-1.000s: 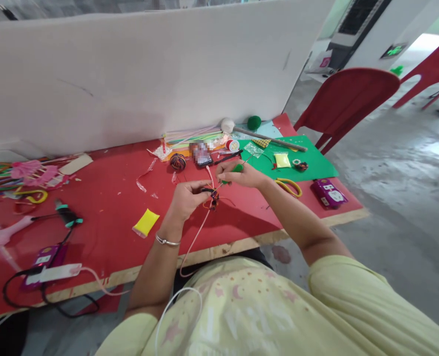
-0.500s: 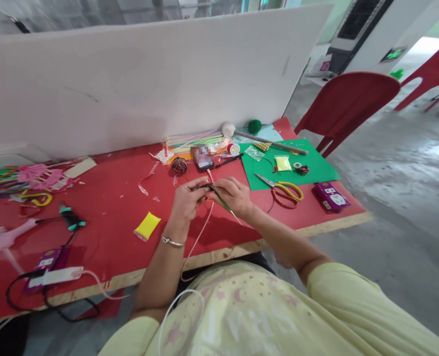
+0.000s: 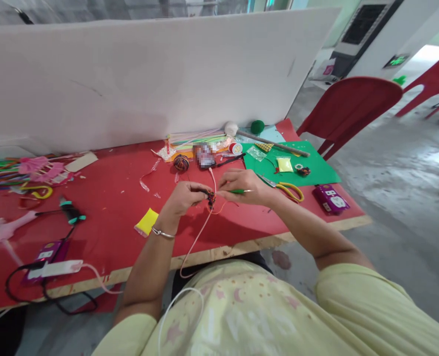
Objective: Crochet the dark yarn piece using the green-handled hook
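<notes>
Green-handled, the tool (image 3: 238,191) is pinched in my right hand (image 3: 243,186), just beside but apart from my left hand (image 3: 185,198), which grips the yarn piece (image 3: 211,200) over the tabletop (image 3: 111,198), between far and near edges; the yarn ball (image 3: 181,163) lies towards the far edge, a purple box (image 3: 330,199) by the near right corner

Hook handle (image 3: 238,191) smooth plastic; bracelet (image 3: 163,233) glossy metal.

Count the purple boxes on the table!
2: one purple box toward the right of the table, another purple box toward the left, partly covered. Others may be hidden.
</notes>
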{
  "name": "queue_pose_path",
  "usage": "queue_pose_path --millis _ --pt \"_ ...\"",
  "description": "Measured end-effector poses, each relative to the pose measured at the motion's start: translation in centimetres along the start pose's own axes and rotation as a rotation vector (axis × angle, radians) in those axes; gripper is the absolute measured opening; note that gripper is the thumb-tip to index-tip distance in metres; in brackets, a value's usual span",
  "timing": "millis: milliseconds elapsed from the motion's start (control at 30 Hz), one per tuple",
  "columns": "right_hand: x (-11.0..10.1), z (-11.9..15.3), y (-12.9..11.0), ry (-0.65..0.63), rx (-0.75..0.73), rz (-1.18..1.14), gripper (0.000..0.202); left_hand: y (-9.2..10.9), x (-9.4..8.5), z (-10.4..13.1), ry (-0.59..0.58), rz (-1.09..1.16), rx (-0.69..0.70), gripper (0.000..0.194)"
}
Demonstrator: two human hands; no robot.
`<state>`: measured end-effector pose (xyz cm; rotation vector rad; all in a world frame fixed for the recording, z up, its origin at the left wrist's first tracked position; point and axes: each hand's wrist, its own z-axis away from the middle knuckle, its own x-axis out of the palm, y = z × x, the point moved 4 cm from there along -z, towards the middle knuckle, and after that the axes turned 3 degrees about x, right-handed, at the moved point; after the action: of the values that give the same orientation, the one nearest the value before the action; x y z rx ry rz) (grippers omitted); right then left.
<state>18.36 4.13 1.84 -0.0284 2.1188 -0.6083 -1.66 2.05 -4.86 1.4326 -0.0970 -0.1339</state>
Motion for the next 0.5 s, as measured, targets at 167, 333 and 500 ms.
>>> queue_pose_path --millis 167,333,500 --pt "2.4 1.0 3.0 -0.022 0.441 -0.783 0.033 0.2 1.2 0.5 -0.138 0.208 -0.079 0.024" --pt "8.5 2.0 3.6 0.352 0.697 -1.433 0.037 0.0 2.6 0.4 -0.028 0.434 -0.040 0.026" --pt "10.5 2.2 2.9 0.726 0.678 -1.355 0.033 -0.2 2.8 0.4 0.133 0.408 0.084 0.029"
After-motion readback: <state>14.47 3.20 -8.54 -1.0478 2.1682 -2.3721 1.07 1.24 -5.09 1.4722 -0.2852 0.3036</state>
